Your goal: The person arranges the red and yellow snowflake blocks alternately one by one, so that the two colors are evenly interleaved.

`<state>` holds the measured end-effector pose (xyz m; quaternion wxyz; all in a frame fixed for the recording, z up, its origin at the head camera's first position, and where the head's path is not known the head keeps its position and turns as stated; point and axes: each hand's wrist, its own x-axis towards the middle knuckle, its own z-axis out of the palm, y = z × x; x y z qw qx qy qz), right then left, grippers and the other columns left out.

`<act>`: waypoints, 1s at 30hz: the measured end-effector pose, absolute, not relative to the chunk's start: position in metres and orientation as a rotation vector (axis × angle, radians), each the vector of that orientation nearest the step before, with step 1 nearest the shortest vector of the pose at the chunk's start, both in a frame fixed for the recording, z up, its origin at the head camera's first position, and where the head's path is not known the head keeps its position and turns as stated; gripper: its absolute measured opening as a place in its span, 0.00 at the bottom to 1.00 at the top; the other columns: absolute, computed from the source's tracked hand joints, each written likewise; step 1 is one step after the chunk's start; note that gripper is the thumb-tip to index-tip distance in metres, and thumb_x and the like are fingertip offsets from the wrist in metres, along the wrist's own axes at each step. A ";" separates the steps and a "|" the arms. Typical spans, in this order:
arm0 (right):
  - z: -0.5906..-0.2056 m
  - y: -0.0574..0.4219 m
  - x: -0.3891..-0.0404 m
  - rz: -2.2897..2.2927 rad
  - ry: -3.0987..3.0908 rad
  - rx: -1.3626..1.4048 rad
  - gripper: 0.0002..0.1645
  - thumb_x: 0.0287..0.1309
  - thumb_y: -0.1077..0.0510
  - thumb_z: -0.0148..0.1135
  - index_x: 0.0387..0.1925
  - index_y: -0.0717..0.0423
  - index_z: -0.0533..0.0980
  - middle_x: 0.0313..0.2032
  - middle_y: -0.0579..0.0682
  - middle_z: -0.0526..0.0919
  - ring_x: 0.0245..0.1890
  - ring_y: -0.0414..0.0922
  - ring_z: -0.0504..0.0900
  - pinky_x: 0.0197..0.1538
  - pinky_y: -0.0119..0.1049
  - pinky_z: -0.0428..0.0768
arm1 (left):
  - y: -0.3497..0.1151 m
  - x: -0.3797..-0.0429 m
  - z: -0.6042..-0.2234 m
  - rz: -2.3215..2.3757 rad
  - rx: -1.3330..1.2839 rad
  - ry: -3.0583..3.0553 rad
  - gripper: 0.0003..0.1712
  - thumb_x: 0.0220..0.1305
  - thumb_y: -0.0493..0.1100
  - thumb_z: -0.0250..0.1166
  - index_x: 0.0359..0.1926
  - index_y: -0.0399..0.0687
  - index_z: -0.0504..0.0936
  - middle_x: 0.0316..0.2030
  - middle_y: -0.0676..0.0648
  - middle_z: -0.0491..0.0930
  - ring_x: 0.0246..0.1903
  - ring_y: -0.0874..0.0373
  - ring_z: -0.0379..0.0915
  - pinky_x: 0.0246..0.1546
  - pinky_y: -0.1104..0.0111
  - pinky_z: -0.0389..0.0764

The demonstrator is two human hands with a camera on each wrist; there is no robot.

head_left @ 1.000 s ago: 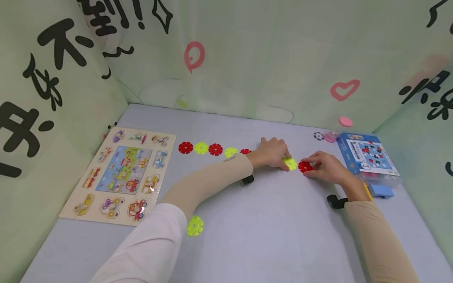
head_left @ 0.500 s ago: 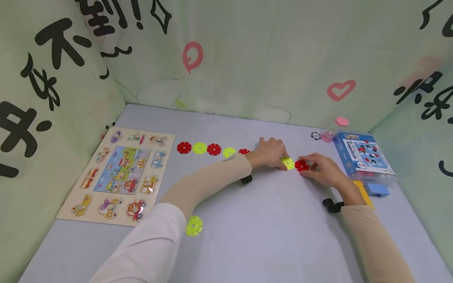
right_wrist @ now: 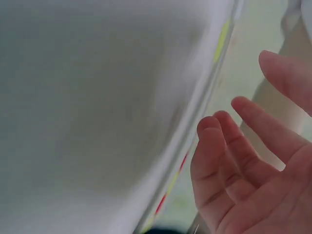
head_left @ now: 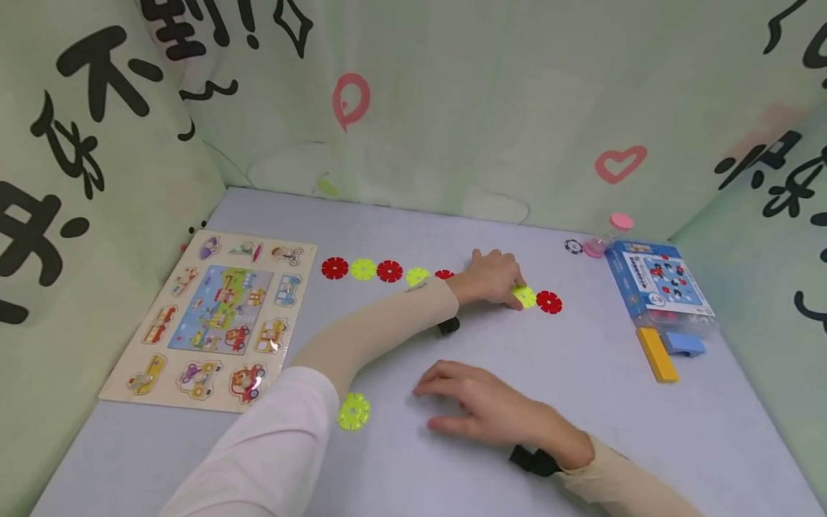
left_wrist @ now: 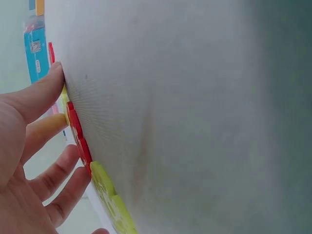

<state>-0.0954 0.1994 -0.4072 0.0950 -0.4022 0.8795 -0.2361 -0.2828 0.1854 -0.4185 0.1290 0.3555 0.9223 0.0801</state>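
My left hand (head_left: 492, 277) rests on the table at the right part of a row of slotted plastic discs. Its thumb and index finger pinch the edges of a yellow-green slotted disc (head_left: 526, 296); the left wrist view has this yellow-green disc (left_wrist: 64, 97) between them. Right beside it lies a red slotted disc (head_left: 549, 302). Leftward the row alternates red (head_left: 334, 268) and yellow-green, partly hidden by my left forearm. Nearer me, one loose yellow-green disc (head_left: 353, 411) lies by the left sleeve. My right hand (head_left: 494, 406) holds nothing above the table, fingers loosely extended towards that disc.
A wooden picture puzzle board (head_left: 213, 323) lies at the left. On the right are a blue box (head_left: 662, 283), a yellow block (head_left: 657, 355), a blue block (head_left: 683, 344), a pink-capped bottle (head_left: 607, 235) and a black-and-white chip (head_left: 573, 246). Printed curtains surround the table.
My right hand has let go of the red disc, leaving it beside the yellow-green one, and has moved left and towards me. My left hand stays at its disc.
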 end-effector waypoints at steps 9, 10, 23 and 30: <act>-0.414 0.123 -0.089 -0.233 2.602 -1.390 0.35 0.56 0.40 0.63 0.64 0.42 0.68 0.54 0.43 0.73 0.50 0.38 0.73 0.43 0.28 0.77 | 0.190 -0.281 -0.416 0.247 1.056 2.660 0.27 0.52 0.67 0.65 0.56 0.80 0.75 0.50 0.60 0.71 0.49 0.62 0.62 0.56 0.54 0.60; -0.415 0.119 -0.088 -0.185 2.623 -1.392 0.36 0.55 0.39 0.63 0.64 0.40 0.67 0.53 0.43 0.73 0.49 0.39 0.73 0.40 0.28 0.77 | 0.190 -0.281 -0.416 0.243 1.053 2.666 0.27 0.52 0.67 0.65 0.56 0.80 0.75 0.50 0.60 0.71 0.49 0.62 0.62 0.57 0.54 0.60; -0.418 0.105 -0.088 -0.130 2.695 -1.423 0.30 0.49 0.40 0.68 0.55 0.39 0.74 0.46 0.40 0.74 0.40 0.37 0.73 0.30 0.23 0.72 | 0.184 -0.282 -0.415 0.233 1.036 2.675 0.27 0.52 0.66 0.65 0.56 0.79 0.75 0.51 0.60 0.71 0.51 0.61 0.62 0.58 0.52 0.60; -0.419 0.104 -0.092 -0.160 2.623 -1.399 0.31 0.49 0.40 0.69 0.56 0.38 0.75 0.45 0.40 0.72 0.40 0.36 0.71 0.30 0.22 0.69 | 0.184 -0.282 -0.418 0.236 1.031 2.672 0.28 0.52 0.66 0.65 0.56 0.79 0.75 0.50 0.60 0.71 0.50 0.61 0.62 0.59 0.52 0.59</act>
